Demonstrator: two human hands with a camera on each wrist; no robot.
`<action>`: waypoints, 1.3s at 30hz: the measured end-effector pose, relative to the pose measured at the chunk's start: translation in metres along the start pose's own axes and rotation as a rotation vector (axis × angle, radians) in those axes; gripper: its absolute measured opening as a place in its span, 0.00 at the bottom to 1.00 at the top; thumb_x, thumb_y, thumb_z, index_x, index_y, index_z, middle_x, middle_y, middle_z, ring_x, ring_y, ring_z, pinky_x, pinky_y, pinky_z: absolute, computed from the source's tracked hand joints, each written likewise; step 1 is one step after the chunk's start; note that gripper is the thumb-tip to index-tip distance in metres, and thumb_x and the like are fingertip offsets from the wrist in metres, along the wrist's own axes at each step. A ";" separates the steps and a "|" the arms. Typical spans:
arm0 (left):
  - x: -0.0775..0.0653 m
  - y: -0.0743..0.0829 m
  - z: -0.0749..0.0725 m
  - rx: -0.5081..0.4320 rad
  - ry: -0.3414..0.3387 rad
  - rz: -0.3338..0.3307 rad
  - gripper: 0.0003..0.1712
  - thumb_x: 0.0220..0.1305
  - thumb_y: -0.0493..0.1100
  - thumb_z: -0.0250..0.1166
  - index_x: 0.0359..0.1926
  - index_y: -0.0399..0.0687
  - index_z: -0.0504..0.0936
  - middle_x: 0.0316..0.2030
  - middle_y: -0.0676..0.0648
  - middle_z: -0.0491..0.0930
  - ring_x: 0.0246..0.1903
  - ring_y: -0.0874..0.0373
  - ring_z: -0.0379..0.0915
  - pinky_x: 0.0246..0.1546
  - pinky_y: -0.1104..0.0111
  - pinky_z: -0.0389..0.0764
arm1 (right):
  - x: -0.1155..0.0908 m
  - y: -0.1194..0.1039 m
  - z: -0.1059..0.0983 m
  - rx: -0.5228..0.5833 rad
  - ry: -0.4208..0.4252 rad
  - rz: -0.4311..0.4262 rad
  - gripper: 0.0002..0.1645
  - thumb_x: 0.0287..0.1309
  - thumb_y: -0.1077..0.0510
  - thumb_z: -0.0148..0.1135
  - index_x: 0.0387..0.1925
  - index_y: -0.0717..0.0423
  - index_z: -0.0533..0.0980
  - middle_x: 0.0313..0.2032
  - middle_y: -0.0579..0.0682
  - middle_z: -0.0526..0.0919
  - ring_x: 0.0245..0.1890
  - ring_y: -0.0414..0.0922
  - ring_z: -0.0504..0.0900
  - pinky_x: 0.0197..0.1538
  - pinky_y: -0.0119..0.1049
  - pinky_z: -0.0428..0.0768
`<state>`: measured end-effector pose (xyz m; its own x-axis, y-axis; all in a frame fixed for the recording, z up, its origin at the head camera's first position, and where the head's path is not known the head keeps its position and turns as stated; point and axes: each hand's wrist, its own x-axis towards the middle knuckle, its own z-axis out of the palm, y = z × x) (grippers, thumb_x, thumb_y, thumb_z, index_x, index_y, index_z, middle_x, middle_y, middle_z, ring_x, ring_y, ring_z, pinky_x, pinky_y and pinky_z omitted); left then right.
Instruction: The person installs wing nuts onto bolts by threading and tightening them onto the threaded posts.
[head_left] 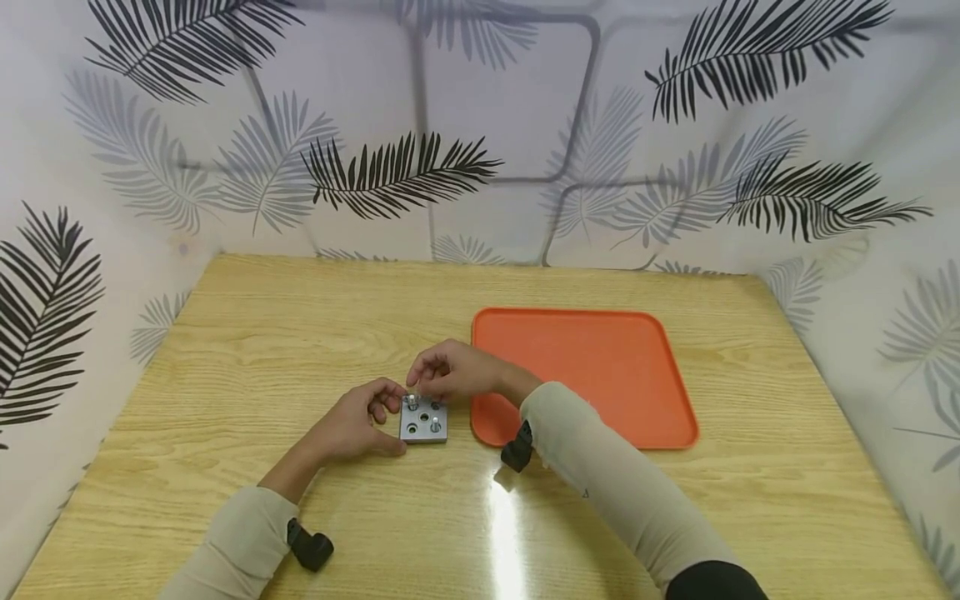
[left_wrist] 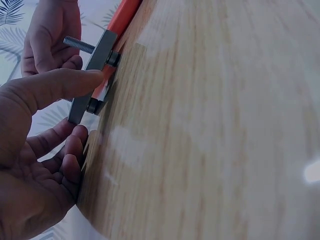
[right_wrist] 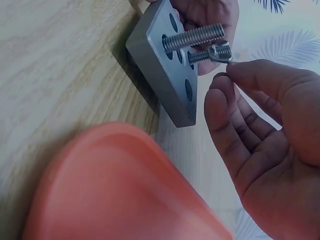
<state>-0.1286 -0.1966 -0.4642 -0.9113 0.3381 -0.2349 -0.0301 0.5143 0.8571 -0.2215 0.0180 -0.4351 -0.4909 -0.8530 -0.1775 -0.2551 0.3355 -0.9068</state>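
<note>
A square grey metal block (head_left: 423, 419) with several round holes stands on the table, resting on bolt heads (left_wrist: 93, 106) beneath it. Two threaded bolts stick up through it: one bare bolt (right_wrist: 197, 38), and one with a silver nut (right_wrist: 220, 52) near its top end. My left hand (head_left: 348, 427) grips the block by its left side, thumb at the near corner and fingers at the far one. From above, my right hand (head_left: 457, 371) brings thumb and curled index fingertips together at the lower edge of the nut.
An orange-red tray (head_left: 581, 358) lies to the right of the block, partly under the right forearm. The wooden table (head_left: 300, 317) meets a leaf-patterned cloth (head_left: 495, 225) at its far edge.
</note>
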 end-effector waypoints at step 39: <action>0.001 -0.002 0.001 0.006 -0.001 0.009 0.37 0.44 0.37 0.80 0.56 0.41 0.74 0.44 0.44 0.73 0.39 0.54 0.65 0.40 0.71 0.70 | 0.000 0.002 0.002 -0.049 0.011 -0.035 0.12 0.62 0.68 0.60 0.46 0.67 0.79 0.30 0.53 0.83 0.27 0.36 0.76 0.35 0.27 0.76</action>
<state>-0.1291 -0.1965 -0.4662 -0.9110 0.3438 -0.2280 -0.0197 0.5158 0.8565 -0.2204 0.0179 -0.4378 -0.4896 -0.8604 -0.1415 -0.3124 0.3246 -0.8928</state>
